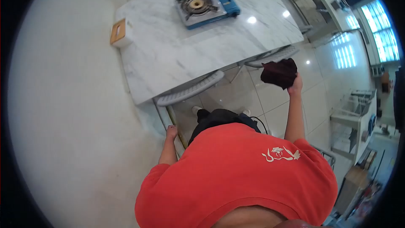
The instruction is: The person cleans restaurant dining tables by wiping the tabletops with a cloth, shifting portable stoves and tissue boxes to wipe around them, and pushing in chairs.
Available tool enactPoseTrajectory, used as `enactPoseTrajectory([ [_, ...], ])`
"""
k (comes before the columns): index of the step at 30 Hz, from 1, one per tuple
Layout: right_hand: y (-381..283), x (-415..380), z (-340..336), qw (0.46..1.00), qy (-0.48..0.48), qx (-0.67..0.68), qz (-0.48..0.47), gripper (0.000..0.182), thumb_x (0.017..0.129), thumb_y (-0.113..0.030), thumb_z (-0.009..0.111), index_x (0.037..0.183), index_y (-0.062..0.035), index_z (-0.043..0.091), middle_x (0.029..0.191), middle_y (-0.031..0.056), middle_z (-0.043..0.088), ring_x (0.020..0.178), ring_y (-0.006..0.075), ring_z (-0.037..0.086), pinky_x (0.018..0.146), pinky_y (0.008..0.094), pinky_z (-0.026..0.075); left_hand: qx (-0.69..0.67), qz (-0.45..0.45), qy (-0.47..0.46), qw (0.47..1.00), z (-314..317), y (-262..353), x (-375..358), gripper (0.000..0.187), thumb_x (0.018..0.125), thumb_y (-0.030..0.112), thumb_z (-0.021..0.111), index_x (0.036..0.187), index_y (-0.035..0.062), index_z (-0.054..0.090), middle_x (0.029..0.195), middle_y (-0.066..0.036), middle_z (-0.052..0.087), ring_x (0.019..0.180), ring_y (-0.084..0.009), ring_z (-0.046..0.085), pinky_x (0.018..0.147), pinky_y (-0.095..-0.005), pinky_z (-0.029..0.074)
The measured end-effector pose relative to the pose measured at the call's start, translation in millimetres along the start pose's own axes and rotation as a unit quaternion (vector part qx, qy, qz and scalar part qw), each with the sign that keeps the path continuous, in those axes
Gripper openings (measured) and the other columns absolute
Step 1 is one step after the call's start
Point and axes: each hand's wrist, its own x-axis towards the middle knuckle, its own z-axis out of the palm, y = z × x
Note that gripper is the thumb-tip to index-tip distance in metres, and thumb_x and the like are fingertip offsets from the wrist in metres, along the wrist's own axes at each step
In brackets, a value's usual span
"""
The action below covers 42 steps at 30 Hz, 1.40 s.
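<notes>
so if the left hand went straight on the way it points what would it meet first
Probably the grey chair back by the table, ahead of the left hand, though depth is unclear.

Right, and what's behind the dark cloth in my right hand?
Past the top of the cloth, part of a grey chair shows, with tiled floor to either side. Whatever lies directly behind the cloth is covered, so I can't tell.
</notes>
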Motion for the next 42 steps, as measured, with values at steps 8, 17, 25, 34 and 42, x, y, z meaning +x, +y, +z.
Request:
enactPoseTrajectory([
  [8,-47,-39,-227,0.967,0.052,0.215,0.123,0.054,0.089,-0.029,0.022,0.129,0.0025,0.040,0.125,0.0215,0.050,0.113,0.0370,0.050,0.099,0.0490,0.040,0.132,0.136,-0.068,0.980,93,140,41,0.042,0.081,0.035,0.057,0.104,0.0012,0.059,0.108,-0.019,0.061,0.103,-0.0314,0.058,0.089,-0.0380,0.045],
  [17,-96,-13,-316,0.969,0.034,0.222,0.100,0.050,0.084,-0.028,0.032,0.120,0.0045,0.047,0.116,0.0198,0.056,0.105,0.0348,0.056,0.093,0.0471,0.045,0.145,0.355,0.007,0.923,239,317,-77,0.043,0.081,0.035,0.060,0.108,0.0012,0.054,0.097,-0.019,0.060,0.092,-0.0327,0.059,0.083,-0.0388,0.047],
  [25,-173,50,-183,0.966,-0.144,0.189,0.098,0.044,0.088,-0.025,0.038,0.124,0.0005,0.045,0.121,0.0145,0.054,0.108,0.0288,0.055,0.096,0.0407,0.042,-0.363,0.017,-0.020,0.931,220,485,-120,0.054,0.089,0.050,0.044,0.109,-0.0002,0.047,0.101,-0.013,0.055,0.088,-0.0225,0.053,0.079,-0.0343,0.044],
  [34,-211,171,-25,0.964,-0.252,-0.030,-0.075,0.036,0.089,-0.009,0.050,0.123,0.0027,0.046,0.117,0.0106,0.055,0.105,0.0167,0.054,0.091,0.0277,0.043,-0.363,-0.123,0.304,0.872,275,569,-88,0.051,0.083,0.030,0.056,0.118,-0.0038,0.041,0.119,-0.023,0.040,0.106,-0.0347,0.046,0.093,-0.0415,0.039],
  [42,-46,309,46,0.702,-0.232,-0.594,-0.317,0.074,0.077,-0.040,0.062,0.139,-0.0152,0.032,0.145,0.0231,0.018,0.131,0.0476,0.016,0.103,0.0601,0.015,-0.248,-0.118,0.316,0.908,281,564,-96,0.041,0.080,0.017,0.059,0.114,0.0014,0.043,0.120,-0.021,0.032,0.114,-0.0333,0.035,0.095,-0.0399,0.034],
])
